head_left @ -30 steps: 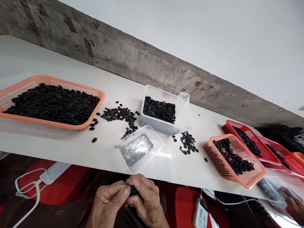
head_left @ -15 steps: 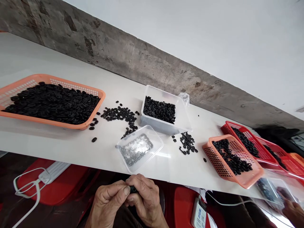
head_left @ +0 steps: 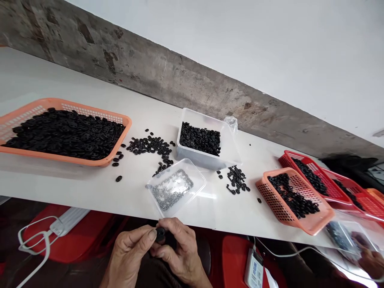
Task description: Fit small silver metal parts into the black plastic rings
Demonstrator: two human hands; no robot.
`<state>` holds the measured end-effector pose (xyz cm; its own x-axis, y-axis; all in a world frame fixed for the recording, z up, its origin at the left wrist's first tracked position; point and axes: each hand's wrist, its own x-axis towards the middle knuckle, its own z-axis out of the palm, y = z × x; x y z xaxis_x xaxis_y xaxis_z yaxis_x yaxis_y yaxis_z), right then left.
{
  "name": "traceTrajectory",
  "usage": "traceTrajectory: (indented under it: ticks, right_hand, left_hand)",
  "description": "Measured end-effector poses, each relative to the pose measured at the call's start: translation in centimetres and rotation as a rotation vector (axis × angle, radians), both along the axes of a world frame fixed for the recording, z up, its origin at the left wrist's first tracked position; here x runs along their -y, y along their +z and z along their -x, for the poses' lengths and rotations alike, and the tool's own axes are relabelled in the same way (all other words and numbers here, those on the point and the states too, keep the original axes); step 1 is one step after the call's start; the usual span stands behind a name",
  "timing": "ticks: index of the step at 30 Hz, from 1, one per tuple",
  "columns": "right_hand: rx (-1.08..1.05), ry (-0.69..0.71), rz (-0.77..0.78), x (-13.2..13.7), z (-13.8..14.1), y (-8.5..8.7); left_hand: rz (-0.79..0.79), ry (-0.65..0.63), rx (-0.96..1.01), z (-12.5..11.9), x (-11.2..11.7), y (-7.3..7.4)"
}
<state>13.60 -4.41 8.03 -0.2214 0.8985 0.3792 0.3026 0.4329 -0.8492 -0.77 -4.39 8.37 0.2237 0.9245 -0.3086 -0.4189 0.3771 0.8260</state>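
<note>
A small black oval piece point(head_left: 160, 233) with a hole is held up just in front of the table edge. My left hand point(head_left: 129, 250) pinches it between thumb and forefinger. Curled close around its right side is my right hand point(head_left: 181, 248), with the forefinger at the top of the piece and the thumb lower down, a dark gap between them. Just beyond my hands, a clear shallow tray point(head_left: 196, 182) holds many tiny shiny metal parts. Behind that, a clear plastic box point(head_left: 195, 156) contains small black parts.
On the left sits an orange basket point(head_left: 127, 126) full of black oval pieces, with loose ones point(head_left: 150, 145) beside it. Small black parts point(head_left: 237, 179) lie right of the box. Orange point(head_left: 276, 204) and red baskets point(head_left: 286, 160) stand at right, near another person's hand point(head_left: 372, 262).
My hands have shifted slightly left with the black oval piece. My right thumb and forefinger have spread further apart, and more of the piece shows now.
</note>
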Motion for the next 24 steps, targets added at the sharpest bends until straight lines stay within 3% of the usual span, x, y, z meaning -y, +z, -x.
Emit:
traceTrajectory:
  ticks: [3, 6, 7, 9, 12, 14, 17, 20, 24]
  right_hand:
    - [0.004, -0.017, 0.021, 0.0, -0.3, -0.3]
    - [0.127, -0.137, -0.046, -1.1, -1.3, -1.3]
    - [0.188, -0.178, -0.096, -1.8, -1.7, -1.6]
    - [0.345, -0.273, -0.128, -3.6, -2.3, -2.1]
    - [0.752, -0.234, -0.036, -6.4, -2.6, -2.0]
    - [0.978, -0.166, 0.051, -7.7, -2.5, -1.9]
    - [1.074, -0.123, 0.062, -8.9, -2.4, -2.6]
    - [1.145, -0.118, 0.040, -9.5, -2.5, -3.9]
    - [1.234, -0.149, -0.008, -10.1, -3.0, -5.5]
  left_hand:
    - [-0.020, 0.064, -0.070, 0.4, -0.9, -0.3]
    - [-0.120, 0.245, -0.329, 2.5, -3.8, -0.7]
    - [-0.201, 0.351, -0.508, 3.9, -5.2, -0.7]
    - [-0.275, 0.525, -0.689, 7.6, -8.3, -0.3]
    - [-0.354, 0.692, -0.958, 13.5, -13.2, 0.8]
    - [-0.417, 0.678, -1.136, 16.3, -16.2, 1.3]
    - [-0.493, 0.548, -1.345, 17.8, -19.5, 1.1]
    - [-0.599, 0.487, -1.486, 16.4, -20.3, -0.4]
    - [-0.812, 0.297, -1.562, 11.8, -19.2, -3.3]
